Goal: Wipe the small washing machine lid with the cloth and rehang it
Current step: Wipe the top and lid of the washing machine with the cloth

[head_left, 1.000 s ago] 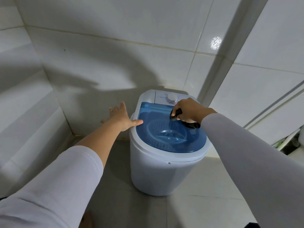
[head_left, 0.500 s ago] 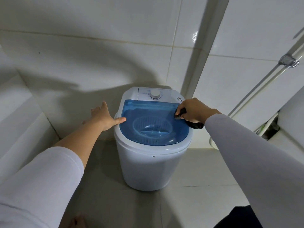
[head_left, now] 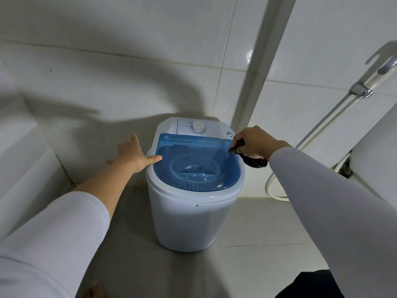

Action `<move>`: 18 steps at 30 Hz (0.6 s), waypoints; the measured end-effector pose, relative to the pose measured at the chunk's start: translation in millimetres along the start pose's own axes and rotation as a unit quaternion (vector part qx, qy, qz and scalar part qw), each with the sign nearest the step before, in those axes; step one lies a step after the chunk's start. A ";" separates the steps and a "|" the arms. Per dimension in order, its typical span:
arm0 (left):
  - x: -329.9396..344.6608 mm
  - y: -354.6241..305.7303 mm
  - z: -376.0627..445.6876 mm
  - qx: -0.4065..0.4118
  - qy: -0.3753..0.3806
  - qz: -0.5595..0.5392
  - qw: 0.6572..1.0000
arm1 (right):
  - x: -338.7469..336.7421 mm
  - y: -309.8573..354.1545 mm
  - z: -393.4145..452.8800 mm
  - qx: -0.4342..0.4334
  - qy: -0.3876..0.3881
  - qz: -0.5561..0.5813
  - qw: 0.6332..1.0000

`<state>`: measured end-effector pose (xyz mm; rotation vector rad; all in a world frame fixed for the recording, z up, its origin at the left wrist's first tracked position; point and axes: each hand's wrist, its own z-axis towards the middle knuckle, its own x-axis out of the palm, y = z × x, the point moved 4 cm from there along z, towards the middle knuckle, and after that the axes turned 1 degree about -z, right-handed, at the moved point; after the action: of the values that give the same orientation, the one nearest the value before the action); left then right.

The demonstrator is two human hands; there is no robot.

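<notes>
Dark bunched cloth [head_left: 253, 161] is gripped in curled right hand [head_left: 255, 143] at right rear edge of translucent blue plastic lid [head_left: 193, 155]. Left hand [head_left: 133, 154], fingers straight, braces the rim. Firm overlapping strokes are advised.

Both arms reach forward in pale sleeves. The left hand [head_left: 131, 154] is spread flat, fingers straight, thumb pointing right. The right hand [head_left: 255, 144] is curled, knuckles up, gripping a dark cloth [head_left: 253, 161].
</notes>
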<state>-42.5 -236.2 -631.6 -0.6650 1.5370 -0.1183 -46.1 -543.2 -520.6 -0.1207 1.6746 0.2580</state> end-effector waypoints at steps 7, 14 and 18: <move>-5.4 -2.8 -11.3 0.006 0.018 -0.047 0.999 | -13.3 82.5 22.9 -0.105 -0.023 -0.019 0.994; -7.1 -6.7 -30.6 0.038 0.093 -0.033 0.994 | 9.7 159.0 31.9 -0.189 0.003 -0.039 0.981; 0.8 -4.6 -39.3 0.045 0.111 -0.031 0.992 | 29.0 176.8 35.2 -0.204 0.015 -0.073 0.976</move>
<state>-77.9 -253.0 -626.2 -0.6453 1.7126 -0.3159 -56.2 -361.4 -535.5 -0.5547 1.6139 0.4888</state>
